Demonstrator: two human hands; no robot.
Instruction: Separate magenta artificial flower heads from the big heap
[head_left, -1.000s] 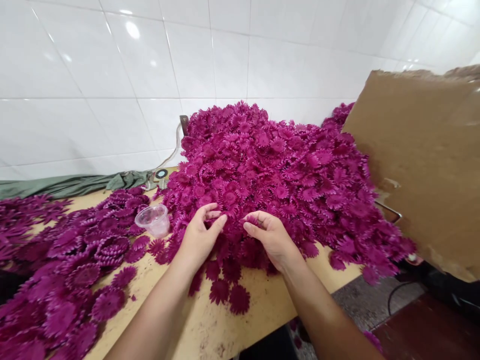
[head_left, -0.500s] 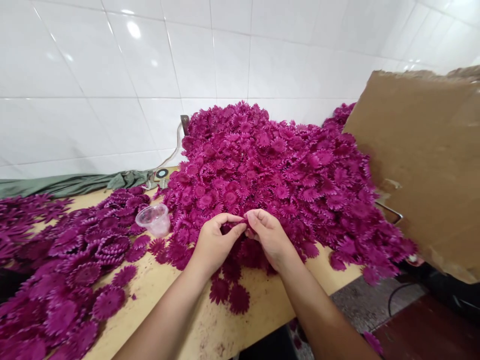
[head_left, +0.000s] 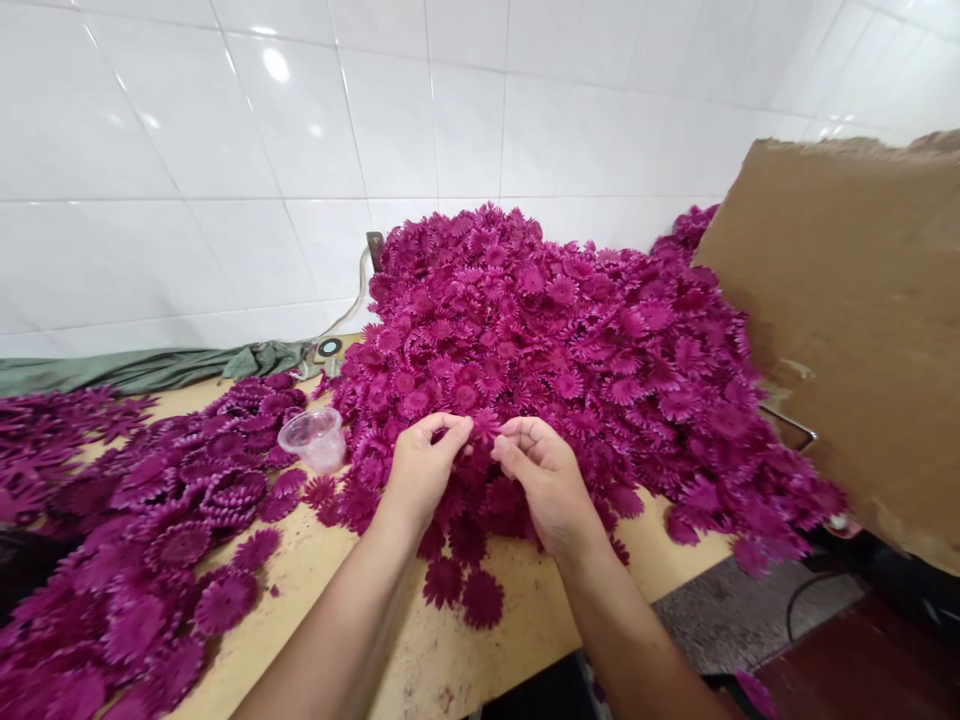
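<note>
A tall heap of magenta fabric flower heads (head_left: 555, 340) covers the back of a tan table (head_left: 352, 610). My left hand (head_left: 422, 466) and my right hand (head_left: 546, 478) meet at the heap's front edge. Both pinch one small magenta flower (head_left: 484, 425) between thumb and fingers, just above the pile. More loose flowers (head_left: 465, 585) lie on the table under my wrists.
A flatter spread of darker purple flowers (head_left: 142, 540) fills the left of the table, with a clear plastic cup (head_left: 313, 438) at its edge. A torn cardboard sheet (head_left: 862, 320) stands at the right. Green cloth (head_left: 150, 366) and a cable lie along the white tiled wall.
My hands were apart on the pile a second ago. They have come together and lifted slightly, now pinching one flower between them.
</note>
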